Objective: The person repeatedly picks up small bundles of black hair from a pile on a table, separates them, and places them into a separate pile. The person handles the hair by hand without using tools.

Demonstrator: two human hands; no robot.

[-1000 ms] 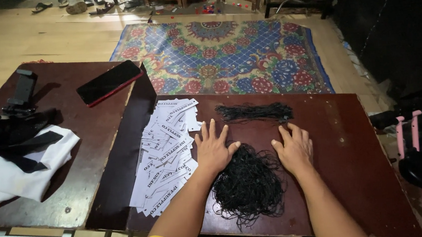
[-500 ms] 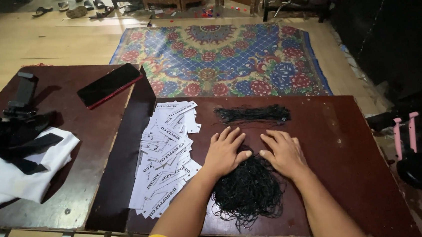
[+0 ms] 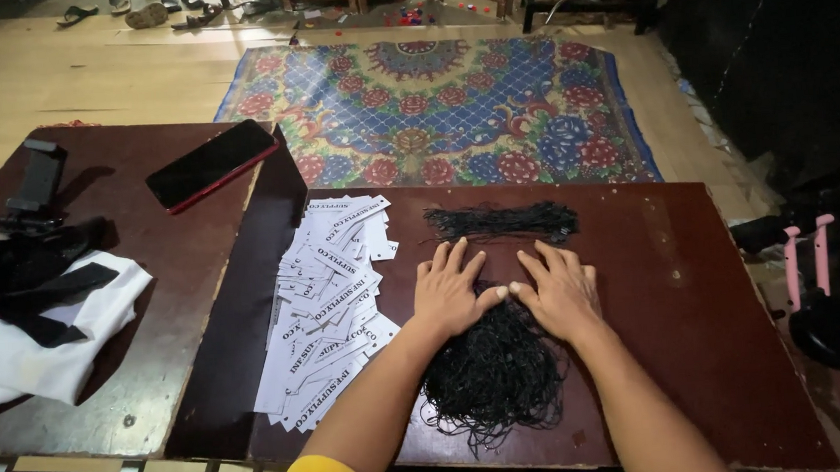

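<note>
My left hand (image 3: 451, 291) and my right hand (image 3: 557, 289) lie flat, fingers spread, thumbs touching, on the far edge of a tangled heap of black strings (image 3: 496, 375) on a dark brown board (image 3: 674, 286). Neither hand grips anything. A neat bundle of black strings (image 3: 504, 221) lies just beyond my fingertips. Left of my left hand spreads a pile of several white printed paper tags (image 3: 330, 303).
A second brown board (image 3: 137, 318) at left carries a dark phone in a red case (image 3: 212, 163), a black clamp stand (image 3: 32, 187), and black and white cloth (image 3: 42, 316). A patterned rug (image 3: 450, 104) lies beyond. A pink-framed object (image 3: 822, 264) stands at right.
Both hands have drawn together over the loose string heap: they were apart a second ago, and now the thumbs touch above it.
</note>
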